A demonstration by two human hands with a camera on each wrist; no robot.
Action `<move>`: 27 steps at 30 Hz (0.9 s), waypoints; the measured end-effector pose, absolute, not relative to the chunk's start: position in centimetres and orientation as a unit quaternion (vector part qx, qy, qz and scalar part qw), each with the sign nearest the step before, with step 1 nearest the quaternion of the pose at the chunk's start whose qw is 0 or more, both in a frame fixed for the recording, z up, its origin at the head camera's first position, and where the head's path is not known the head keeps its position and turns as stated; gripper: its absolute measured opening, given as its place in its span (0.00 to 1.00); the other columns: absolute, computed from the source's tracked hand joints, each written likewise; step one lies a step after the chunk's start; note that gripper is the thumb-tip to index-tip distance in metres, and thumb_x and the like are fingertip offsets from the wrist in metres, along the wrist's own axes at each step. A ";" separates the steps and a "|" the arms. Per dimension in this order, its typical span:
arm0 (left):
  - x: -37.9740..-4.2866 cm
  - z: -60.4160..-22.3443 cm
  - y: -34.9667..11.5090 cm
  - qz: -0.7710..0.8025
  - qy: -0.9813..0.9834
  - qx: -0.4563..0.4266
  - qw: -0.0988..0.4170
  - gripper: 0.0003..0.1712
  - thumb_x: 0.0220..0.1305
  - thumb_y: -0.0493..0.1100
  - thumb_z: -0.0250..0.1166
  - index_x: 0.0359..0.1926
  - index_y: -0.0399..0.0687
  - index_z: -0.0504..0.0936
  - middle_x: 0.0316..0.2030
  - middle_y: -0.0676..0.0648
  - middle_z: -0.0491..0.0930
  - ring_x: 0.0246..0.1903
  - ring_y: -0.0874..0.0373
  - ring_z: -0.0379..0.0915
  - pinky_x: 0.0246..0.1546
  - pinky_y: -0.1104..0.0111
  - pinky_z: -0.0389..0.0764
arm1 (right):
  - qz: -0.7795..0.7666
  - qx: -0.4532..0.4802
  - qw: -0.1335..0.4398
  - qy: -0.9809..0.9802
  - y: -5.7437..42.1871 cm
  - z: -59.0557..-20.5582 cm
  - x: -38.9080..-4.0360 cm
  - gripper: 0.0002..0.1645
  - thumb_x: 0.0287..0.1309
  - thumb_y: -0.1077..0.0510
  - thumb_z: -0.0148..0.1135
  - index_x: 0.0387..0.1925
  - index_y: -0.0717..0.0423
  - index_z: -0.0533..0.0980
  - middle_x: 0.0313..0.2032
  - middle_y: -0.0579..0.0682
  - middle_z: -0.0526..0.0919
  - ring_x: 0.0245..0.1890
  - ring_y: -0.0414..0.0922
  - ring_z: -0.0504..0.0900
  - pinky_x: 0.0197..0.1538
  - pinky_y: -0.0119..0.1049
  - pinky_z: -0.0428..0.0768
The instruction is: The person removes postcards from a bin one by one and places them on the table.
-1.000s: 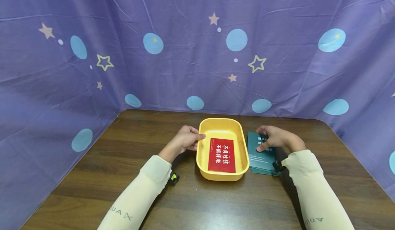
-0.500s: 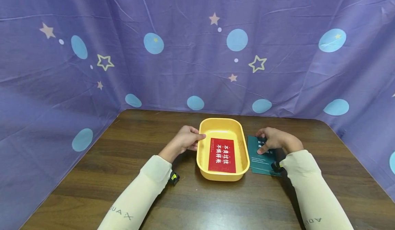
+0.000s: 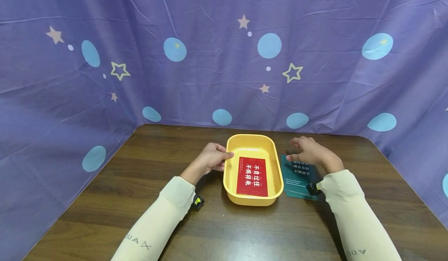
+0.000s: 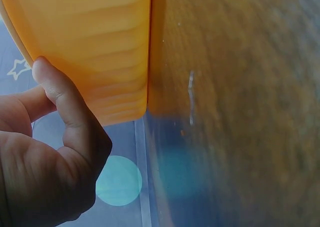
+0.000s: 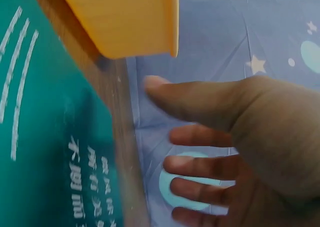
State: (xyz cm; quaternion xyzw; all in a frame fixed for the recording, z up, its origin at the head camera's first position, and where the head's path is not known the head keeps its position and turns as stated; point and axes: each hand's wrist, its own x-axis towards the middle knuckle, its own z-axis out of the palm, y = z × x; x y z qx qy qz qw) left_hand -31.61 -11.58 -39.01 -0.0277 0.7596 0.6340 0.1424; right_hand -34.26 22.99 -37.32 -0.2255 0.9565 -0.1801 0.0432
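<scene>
A yellow plastic tray (image 3: pixel 253 201) stands on the table with a red card (image 3: pixel 252 176) printed in white characters lying flat inside it. My left hand (image 3: pixel 209 160) pinches the tray's left rim, thumb over the edge; the left wrist view also has the thumb on the rim of the tray (image 4: pixel 110 52). Right of the tray lie teal cards (image 3: pixel 295 181) with white print, overlapping slightly. My right hand (image 3: pixel 311 152) hovers over their far end, fingers apart and holding nothing. In the right wrist view the teal card (image 5: pixel 45 112) lies apart from the fingers.
The brown wooden table (image 3: pixel 168 144) carries the tray and cards. A purple curtain (image 3: pixel 210 58) with stars and blue dots hangs behind the table and along its left side. A small black wrist device (image 3: pixel 197 202) sits by the left cuff.
My right hand, earlier with thumb on the teal cards, has lifted off them, uncovering more of the print. The top teal card has shifted slightly toward me. My left hand has stayed on the rim.
</scene>
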 end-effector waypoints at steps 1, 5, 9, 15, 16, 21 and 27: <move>-31.6 -39.0 -11.6 0.634 0.759 -0.028 0.142 0.17 0.62 0.37 0.68 0.42 0.34 0.69 0.22 0.45 0.75 0.14 0.62 0.72 0.15 0.72 0.82 | -0.181 -0.229 0.025 0.956 22.8 -37.2 -34.2 0.37 0.60 0.48 0.67 0.61 0.67 0.69 0.54 0.67 0.75 0.55 0.63 0.69 0.57 0.61 0.69; -31.6 -39.0 -11.6 0.634 0.760 -0.028 0.143 0.17 0.62 0.37 0.68 0.43 0.34 0.69 0.22 0.44 0.75 0.14 0.62 0.72 0.15 0.72 0.82 | -0.204 -0.236 -0.025 0.950 21.8 -37.1 -34.3 0.35 0.63 0.49 0.64 0.63 0.67 0.67 0.54 0.67 0.74 0.55 0.61 0.69 0.57 0.59 0.70; -31.6 -39.0 -11.6 0.632 0.761 -0.027 0.144 0.17 0.62 0.37 0.68 0.43 0.34 0.69 0.23 0.43 0.76 0.13 0.62 0.72 0.15 0.72 0.82 | -0.223 -0.243 -0.050 0.943 20.7 -37.0 -34.4 0.37 0.63 0.50 0.64 0.65 0.67 0.64 0.54 0.66 0.74 0.55 0.60 0.70 0.57 0.58 0.72; -31.5 -38.9 -11.6 0.633 0.761 -0.026 0.142 0.16 0.62 0.37 0.68 0.42 0.34 0.69 0.24 0.42 0.77 0.13 0.61 0.73 0.15 0.71 0.82 | -0.237 -0.256 -0.075 0.934 18.6 -36.7 -33.7 0.38 0.63 0.49 0.64 0.66 0.66 0.63 0.55 0.63 0.73 0.57 0.58 0.69 0.59 0.57 0.71; -31.5 -38.9 -11.6 0.633 0.761 -0.027 0.142 0.16 0.62 0.37 0.68 0.42 0.34 0.69 0.23 0.42 0.76 0.13 0.62 0.73 0.15 0.71 0.82 | -0.235 -0.259 -0.079 0.934 18.2 -36.7 -33.5 0.38 0.64 0.48 0.63 0.66 0.66 0.63 0.56 0.63 0.72 0.57 0.57 0.69 0.59 0.57 0.71; -31.6 -39.0 -11.7 0.633 0.761 -0.027 0.143 0.16 0.62 0.37 0.68 0.41 0.35 0.70 0.24 0.42 0.77 0.13 0.62 0.73 0.15 0.71 0.82 | -0.216 -0.282 -0.091 0.930 16.3 -36.9 -32.8 0.40 0.63 0.46 0.63 0.67 0.66 0.62 0.56 0.63 0.71 0.56 0.55 0.68 0.59 0.55 0.73; -31.6 -39.0 -11.7 0.636 0.757 -0.023 0.147 0.16 0.62 0.37 0.68 0.42 0.34 0.69 0.24 0.41 0.77 0.13 0.62 0.73 0.15 0.71 0.82 | -0.206 -0.307 -0.081 0.926 14.6 -37.2 -31.9 0.43 0.61 0.42 0.65 0.68 0.63 0.62 0.60 0.60 0.69 0.58 0.55 0.66 0.61 0.53 0.72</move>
